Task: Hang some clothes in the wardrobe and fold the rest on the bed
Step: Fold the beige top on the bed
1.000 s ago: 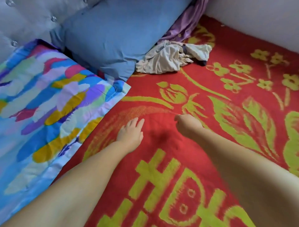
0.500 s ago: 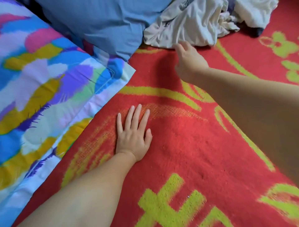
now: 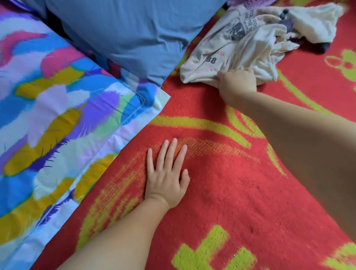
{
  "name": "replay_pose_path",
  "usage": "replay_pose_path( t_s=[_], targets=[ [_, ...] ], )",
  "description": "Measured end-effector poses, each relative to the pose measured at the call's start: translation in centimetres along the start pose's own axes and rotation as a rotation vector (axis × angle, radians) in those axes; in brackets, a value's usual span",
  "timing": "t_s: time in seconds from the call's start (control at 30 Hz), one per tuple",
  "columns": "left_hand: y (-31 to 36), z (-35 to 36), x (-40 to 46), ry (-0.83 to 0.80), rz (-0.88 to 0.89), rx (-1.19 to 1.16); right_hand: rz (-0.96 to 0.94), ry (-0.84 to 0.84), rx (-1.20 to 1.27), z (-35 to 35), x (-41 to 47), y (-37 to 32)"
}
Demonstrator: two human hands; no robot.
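A crumpled cream T-shirt (image 3: 237,46) with dark print and the number 88 lies at the top right of the bed, on the red blanket (image 3: 221,183) with yellow-green patterns. My right hand (image 3: 238,83) grips the near edge of this shirt, its fingers buried in the cloth. My left hand (image 3: 167,177) lies flat on the blanket, fingers straight and spread, holding nothing. A white cloth (image 3: 316,21) and a dark piece sit bunched behind the shirt.
A blue pillow (image 3: 134,32) lies at the top, touching the shirt's left side. A bright quilt (image 3: 57,125) with a feather print covers the left side of the bed. A strip of purple fabric (image 3: 250,2) shows at the top edge.
My right hand has reached forward from the blanket's middle to the cream shirt and taken hold of its edge. My left hand has flattened on the blanket. The view has moved closer.
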State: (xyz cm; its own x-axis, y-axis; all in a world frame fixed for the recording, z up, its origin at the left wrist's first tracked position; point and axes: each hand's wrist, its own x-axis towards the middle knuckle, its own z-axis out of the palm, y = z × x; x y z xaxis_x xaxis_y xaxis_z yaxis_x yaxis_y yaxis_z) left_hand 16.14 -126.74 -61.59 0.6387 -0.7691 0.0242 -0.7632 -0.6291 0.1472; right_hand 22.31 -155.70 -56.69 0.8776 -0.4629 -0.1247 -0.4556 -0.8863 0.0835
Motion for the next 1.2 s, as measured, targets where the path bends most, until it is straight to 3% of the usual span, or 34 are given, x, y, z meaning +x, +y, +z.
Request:
replay_pose_path(
  t_s=[0.2, 0.33, 0.5, 0.6, 0.73, 0.87, 1.03, 1.2],
  targets=[
    [-0.2, 0.5, 0.2, 0.036, -0.006, -0.024, -0.149, -0.038, -0.028, 1.0, -6.7, -0.9],
    [0.1, 0.4, 0.9, 0.010, -0.024, -0.021, -0.110, -0.181, 0.042, 1.2, -13.3, -2.5],
    [-1.2, 0.3, 1.7, -0.333, -0.042, 0.129, -0.058, -0.453, 0.108, 1.2, -23.6, -6.0],
    [-0.6, -1.6, -0.2, -0.570, -0.137, -0.289, -0.077, -0.657, 0.141, 1.1, -31.5, -8.2],
    [1.4, -6.5, -9.1, -0.644, -0.534, -1.080, -0.098, -0.858, 0.330, -0.2, -42.9, -12.2],
    [3.3, -7.5, -20.8, -0.844, -0.681, -1.196, -0.022, -0.803, 0.481, -2.0, -51.0, -15.8],
    [4.4, -9.6, -31.7, -0.901, -0.749, -0.997, 0.263, -0.716, 0.784, -4.8, -58.6, -17.9],
    [5.1, -15.6, -32.5, -0.879, -0.811, -1.426, 0.464, -0.707, 0.830, -6.3, -63.8, -18.4]
  ],
)
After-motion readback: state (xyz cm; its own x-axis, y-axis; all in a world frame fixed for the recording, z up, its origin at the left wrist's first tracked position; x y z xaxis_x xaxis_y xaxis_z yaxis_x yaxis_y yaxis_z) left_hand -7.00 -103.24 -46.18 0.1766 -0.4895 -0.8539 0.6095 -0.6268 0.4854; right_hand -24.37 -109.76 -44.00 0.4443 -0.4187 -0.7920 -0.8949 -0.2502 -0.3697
